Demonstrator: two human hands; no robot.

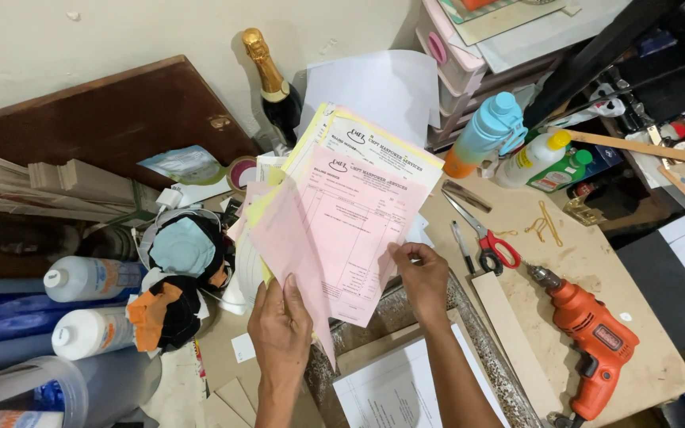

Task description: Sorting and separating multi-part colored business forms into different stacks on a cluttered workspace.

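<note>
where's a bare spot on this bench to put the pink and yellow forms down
Barest patch: the tan board between the scissors, the rubber bands and the orange drill. The left side is crowded with white bottles and a cloth bundle. Both hands, left and right, hold the forms.

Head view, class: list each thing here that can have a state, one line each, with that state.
pink sheet: lifted, pinched at its right edge by the right hand
left hand: gripping the paper stack's lower edge
scissors: lying closed
orange drill: lying flat, unheld
blue bottle: capped, leaning
dark glass bottle: upright, foil on
</note>
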